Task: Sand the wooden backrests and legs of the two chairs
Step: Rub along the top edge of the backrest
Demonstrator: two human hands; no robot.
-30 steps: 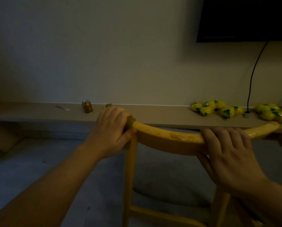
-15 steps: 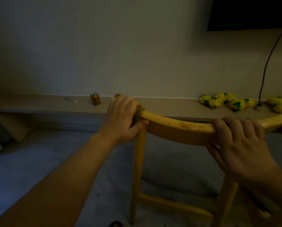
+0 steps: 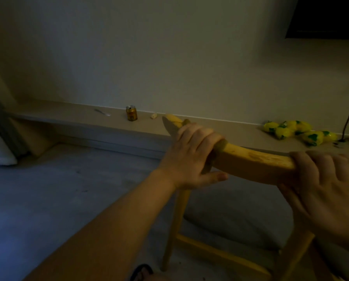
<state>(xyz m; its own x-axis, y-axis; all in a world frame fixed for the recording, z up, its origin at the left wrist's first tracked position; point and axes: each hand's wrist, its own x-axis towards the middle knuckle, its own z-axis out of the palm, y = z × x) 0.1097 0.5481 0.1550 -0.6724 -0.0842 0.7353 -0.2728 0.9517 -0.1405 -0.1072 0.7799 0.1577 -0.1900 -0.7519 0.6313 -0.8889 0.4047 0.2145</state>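
Step in hand: sanding of the curved backrest (image 3: 254, 163) of one wooden chair, near its left end. Chair standing on the floor (image 3: 58, 189), in front of a long low ledge (image 3: 78, 120) along the wall; left leg (image 3: 176, 230) and a lower rail (image 3: 220, 254) visible under the backrest. Second chair not in view.

Left hand (image 3: 193, 157) curled over the top of the backrest, fingers wrapped on a dull greenish sanding pad (image 3: 220, 147) pressed against the wood, thumb stretched out below. Right hand (image 3: 327, 185) gripping the backrest further right, fingers folded over the top edge, apparently for steadying. Pale rubbed patch on the wood between both hands.

Next move, as a judgement: stroke of the pad along the curve with even pressure, firm hold at the right side; legs seemingly not yet done.

Compared with half a second ago: left hand further right along the backrest, with the left tip of the wood now uncovered; camera turned left.

On the ledge: yellow packets (image 3: 299, 132) toward the right end, a can (image 3: 131, 113) near the middle.
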